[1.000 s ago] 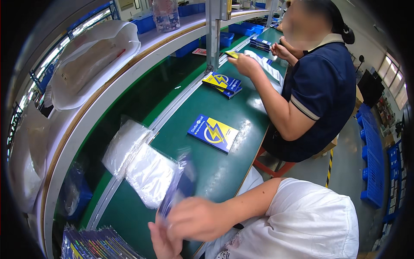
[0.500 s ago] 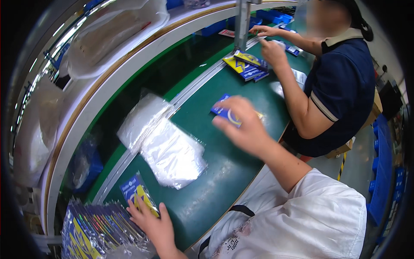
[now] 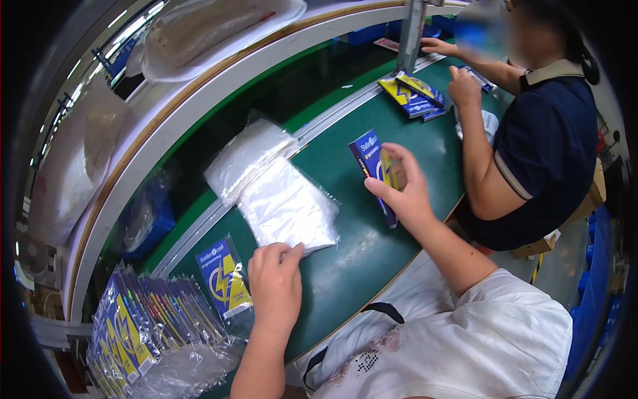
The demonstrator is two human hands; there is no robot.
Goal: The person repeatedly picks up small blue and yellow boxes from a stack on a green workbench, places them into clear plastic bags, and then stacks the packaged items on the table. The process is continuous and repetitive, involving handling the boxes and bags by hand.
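In my right hand (image 3: 405, 183) is a flat blue-and-yellow box (image 3: 373, 159), held upright between thumb and fingers over the green table. My left hand (image 3: 274, 282) is at the near edge of a pile of clear plastic bags (image 3: 282, 206), thumb and fingertips pinched together on the bag edge. Left of that hand lies a bagged blue-and-yellow box (image 3: 224, 279), face up. Beside it stands a dense row of similar bagged boxes (image 3: 146, 326).
A co-worker (image 3: 545, 139) in a dark shirt works at the far right, near a small stack of blue-and-yellow boxes (image 3: 412, 96). A metal post (image 3: 412, 36) rises at the table's (image 3: 332, 279) far side. A blue bin (image 3: 149, 223) sits under the curved shelf (image 3: 219, 63).
My right hand has lifted the box off the table and turned it upright. My left hand has left the bagged box and moved right to the plastic bags. The view has shifted slightly.
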